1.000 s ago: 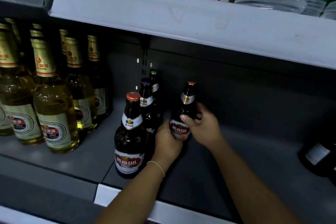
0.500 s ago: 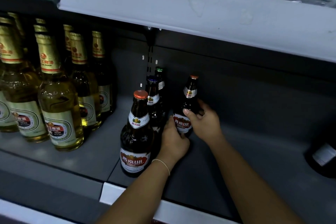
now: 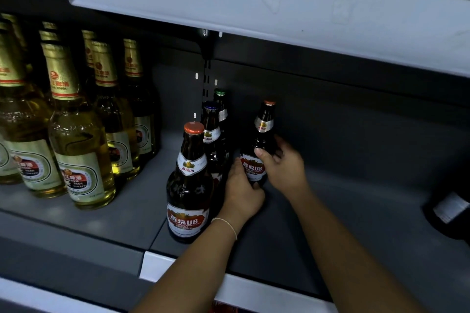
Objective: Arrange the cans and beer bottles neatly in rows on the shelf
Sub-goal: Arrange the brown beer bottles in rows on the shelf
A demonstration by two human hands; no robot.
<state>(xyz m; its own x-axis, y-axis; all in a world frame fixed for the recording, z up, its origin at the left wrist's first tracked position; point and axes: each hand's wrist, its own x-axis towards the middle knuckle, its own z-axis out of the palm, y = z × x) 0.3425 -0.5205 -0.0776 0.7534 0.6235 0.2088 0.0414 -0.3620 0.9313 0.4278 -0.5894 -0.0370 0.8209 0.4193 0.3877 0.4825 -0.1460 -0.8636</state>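
A dark brown beer bottle [image 3: 263, 134] with an orange cap and red label stands upright deep on the grey shelf [image 3: 330, 223]. My right hand [image 3: 283, 168] grips its body from the right, and my left hand [image 3: 241, 192] wraps its lower part from the left. To its left, a row of three dark bottles runs front to back: an orange-capped front bottle [image 3: 189, 185], a blue-capped bottle [image 3: 211, 132] behind it, and a green-capped bottle [image 3: 220, 104] at the back.
Several pale gold-foiled beer bottles [image 3: 78, 147] fill the shelf section at the left. A dark bottle [image 3: 450, 211] lies at the right edge. The upper shelf's white front [image 3: 254, 7] overhangs, with red packages and water bottles on it.
The held bottle has shifted slightly further back on the shelf, both hands staying on it. The view has tilted up a little.
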